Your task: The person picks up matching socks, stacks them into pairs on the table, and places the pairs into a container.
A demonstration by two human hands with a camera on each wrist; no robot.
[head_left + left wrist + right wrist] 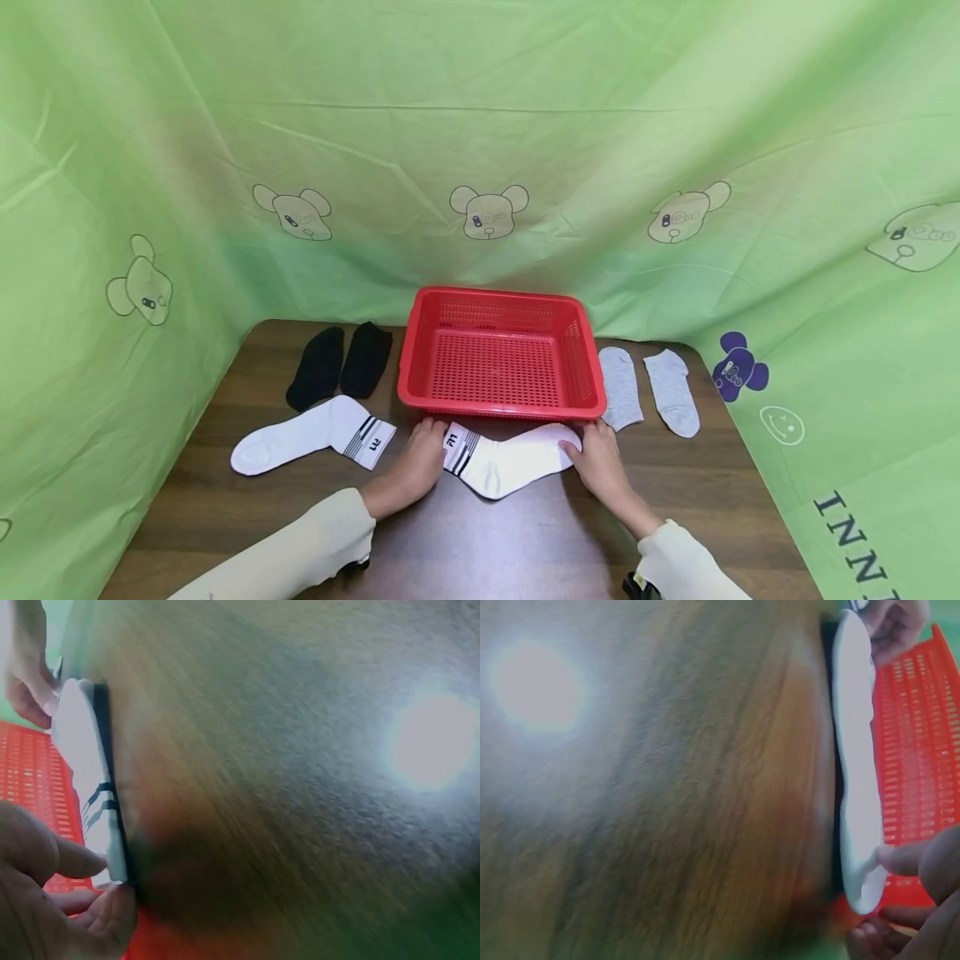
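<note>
A white sock with dark stripes and lettering on its cuff lies sideways just in front of the red basket. My left hand pinches the cuff end between thumb and fingers, as the left wrist view shows. At the toe end, my right hand has its thumb on top of the sock and its other fingers beyond the edge. A matching white sock lies to the left, its striped cuff pointing at my left hand.
Two black socks lie at the back left of the wooden table. Two grey socks lie right of the basket, one against its side. A green printed cloth hangs behind and along both sides.
</note>
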